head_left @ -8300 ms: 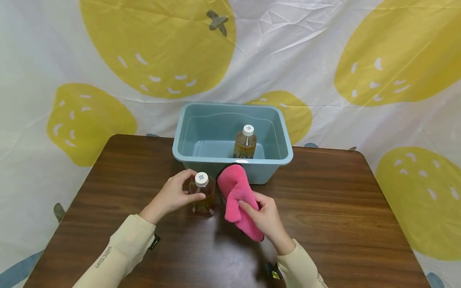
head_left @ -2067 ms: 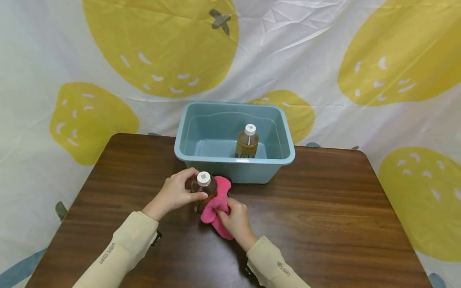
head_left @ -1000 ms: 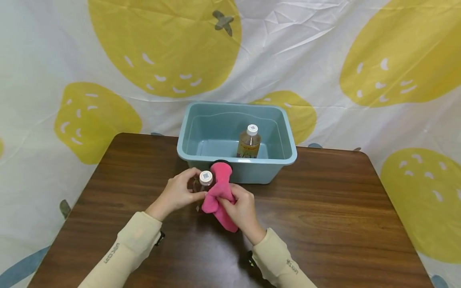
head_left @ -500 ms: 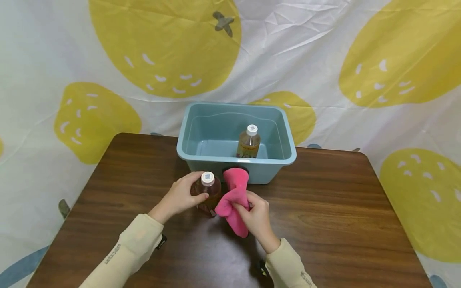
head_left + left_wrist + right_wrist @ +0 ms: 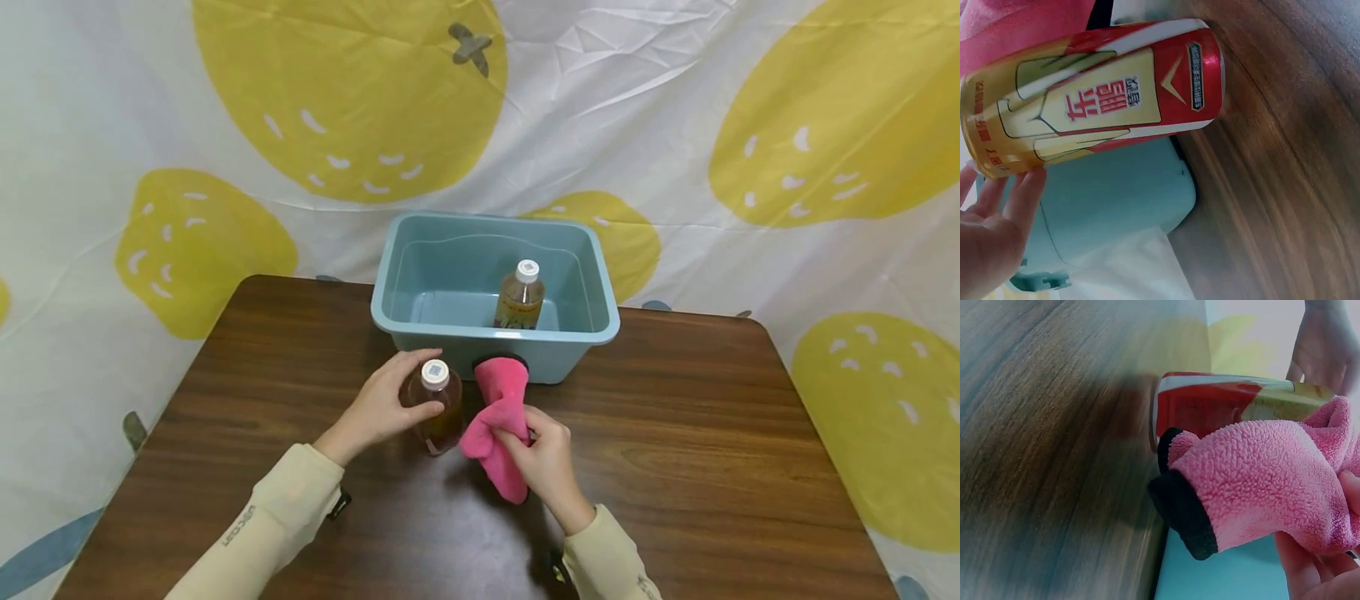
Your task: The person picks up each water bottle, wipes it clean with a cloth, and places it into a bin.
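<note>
A plastic bottle (image 5: 439, 421) with a white cap and amber contents stands on the table in front of the basin. In the left wrist view its red and gold label (image 5: 1104, 94) shows large printed characters. My left hand (image 5: 382, 404) holds the bottle around its shoulder, thumb on the near side and fingers behind. To its right, my right hand (image 5: 543, 458) pinches a bunched pink cloth (image 5: 501, 408) with black edging, thumb on top. The cloth hangs beside the bottle, a narrow gap apart in the head view, and its far end overlaps the basin's front wall.
The light blue basin (image 5: 408, 327) stands at the back of the dark wooden table (image 5: 697, 433). Inside it, on the right, a second white-capped bottle (image 5: 521, 300) stands upright. Behind the table hangs a white curtain (image 5: 600, 108) with yellow fruit prints.
The right hand has drawn the pink cloth away from the bottle toward the right, uncovering the bottle's side. The left hand keeps its hold, its fingers slightly shifted. The bottle in the basin stays put.
</note>
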`<state>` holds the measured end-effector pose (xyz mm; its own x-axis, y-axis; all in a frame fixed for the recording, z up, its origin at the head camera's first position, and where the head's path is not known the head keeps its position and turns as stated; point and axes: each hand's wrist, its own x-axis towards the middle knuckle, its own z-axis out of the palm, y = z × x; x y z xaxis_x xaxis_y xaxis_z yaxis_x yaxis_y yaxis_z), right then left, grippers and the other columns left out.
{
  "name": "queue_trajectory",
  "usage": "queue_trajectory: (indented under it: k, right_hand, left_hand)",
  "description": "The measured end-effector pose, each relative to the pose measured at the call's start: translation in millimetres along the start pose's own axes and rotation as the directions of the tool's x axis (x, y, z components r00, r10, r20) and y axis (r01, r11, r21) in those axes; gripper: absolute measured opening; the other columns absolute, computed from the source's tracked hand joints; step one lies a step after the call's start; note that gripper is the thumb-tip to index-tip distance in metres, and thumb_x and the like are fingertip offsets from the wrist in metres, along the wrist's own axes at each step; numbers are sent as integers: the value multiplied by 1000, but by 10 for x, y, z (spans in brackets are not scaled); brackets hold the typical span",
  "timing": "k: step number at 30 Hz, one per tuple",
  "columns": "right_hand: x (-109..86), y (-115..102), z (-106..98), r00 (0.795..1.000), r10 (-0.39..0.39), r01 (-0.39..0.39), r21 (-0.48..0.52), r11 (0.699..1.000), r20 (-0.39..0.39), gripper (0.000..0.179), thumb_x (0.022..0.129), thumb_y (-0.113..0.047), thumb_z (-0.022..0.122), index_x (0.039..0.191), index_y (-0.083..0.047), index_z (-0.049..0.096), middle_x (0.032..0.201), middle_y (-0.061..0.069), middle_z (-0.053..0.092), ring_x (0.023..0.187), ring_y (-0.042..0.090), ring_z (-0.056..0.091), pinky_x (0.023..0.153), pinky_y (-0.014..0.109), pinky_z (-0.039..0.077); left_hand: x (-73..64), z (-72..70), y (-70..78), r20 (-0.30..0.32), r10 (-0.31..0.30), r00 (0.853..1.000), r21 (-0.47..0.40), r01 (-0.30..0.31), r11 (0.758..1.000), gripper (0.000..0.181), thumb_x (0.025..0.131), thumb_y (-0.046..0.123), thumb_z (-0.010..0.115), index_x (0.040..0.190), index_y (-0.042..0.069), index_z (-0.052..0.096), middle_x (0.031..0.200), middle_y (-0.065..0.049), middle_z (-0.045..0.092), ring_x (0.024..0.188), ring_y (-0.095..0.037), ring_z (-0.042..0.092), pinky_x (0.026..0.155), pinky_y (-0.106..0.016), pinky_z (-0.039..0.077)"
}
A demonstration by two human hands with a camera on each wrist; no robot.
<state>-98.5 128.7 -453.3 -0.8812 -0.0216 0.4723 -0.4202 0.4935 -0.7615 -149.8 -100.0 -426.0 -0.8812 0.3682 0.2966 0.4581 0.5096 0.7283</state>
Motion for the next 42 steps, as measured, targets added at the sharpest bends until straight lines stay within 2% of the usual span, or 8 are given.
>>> queue_trajectory:
  k: [5, 9, 12, 20, 24, 28, 31, 42]
  right_hand:
    - [-4, 24, -6, 999, -32, 32, -13, 999, -7, 15, 69, -5, 77, 83, -7, 71, 86, 4, 68, 72, 13, 62, 60, 19, 49]
    - [7, 31, -16, 999, -51, 51, -21, 998, -10, 16, 68, -3, 77, 82, -7, 70, 86, 5, 68, 72, 13, 61, 59, 19, 48]
    - [14, 18, -28, 999, -45, 45, -17, 999, -8, 17, 68, -3, 77, 83, -7, 70, 86, 5, 68, 72, 12, 61, 58, 19, 48]
    - [25, -39, -20, 1000, -2, 2, -9, 1000, 15, 18, 68, -4, 77, 85, -7, 70, 87, 4, 68, 73, 9, 60, 59, 17, 47]
    - [81, -214, -22, 1000, -7, 7, -1, 1000, 4, 17, 68, -1, 76, 84, -5, 69, 82, 5, 67, 66, 11, 57, 56, 22, 46]
    - [170, -385, -9, 1000, -16, 16, 26, 1000, -7, 16, 68, 1, 75, 82, -2, 68, 74, 7, 64, 60, 15, 52, 52, 28, 44]
    - [221, -374, 54, 1000, -8, 8, 37, 999, 3, 16, 69, -2, 76, 83, -5, 68, 74, 4, 64, 61, 14, 51, 52, 27, 43]
    - [335, -363, 245, 998, -49, 49, -6, 999, 43, 24, 72, -16, 76, 94, -9, 70, 88, 3, 66, 79, 11, 60, 66, 27, 50]
  left_hand:
    - [14, -45, 3, 53, 42, 998, -20, -41, 999, 47, 71, 16, 74, 113, 7, 53, 108, -9, 60, 102, -24, 55, 88, -43, 43]
    - [35, -72, -13, 77, 105, 992, -32, -102, 994, 47, 71, 10, 72, 115, 1, 56, 116, -13, 57, 109, -28, 52, 94, -44, 39]
    - [51, -83, -23, 88, 121, 989, -53, -117, 992, 45, 71, 7, 70, 113, 0, 58, 115, -13, 55, 109, -27, 51, 94, -44, 39]
    - [79, -44, -55, 70, 88, 994, -84, -82, 993, 41, 75, 17, 73, 111, 4, 58, 107, -8, 60, 100, -21, 56, 88, -38, 45]
    - [78, -40, -67, 70, 87, 994, -120, -78, 990, 40, 75, 11, 72, 111, 3, 56, 107, -10, 58, 99, -21, 55, 84, -38, 48]
    - [80, -57, -66, 65, 116, 991, -87, -110, 990, 37, 76, 10, 71, 109, 1, 58, 107, -11, 58, 101, -24, 54, 87, -39, 45]
    - [84, -69, -55, 78, 119, 990, -61, -114, 992, 38, 77, 10, 70, 112, 1, 58, 109, -11, 59, 102, -24, 55, 89, -40, 43]
    - [78, -72, -41, 64, 80, 995, -103, -74, 992, 33, 77, 4, 67, 109, 0, 60, 101, -10, 61, 85, -21, 56, 74, -34, 49]
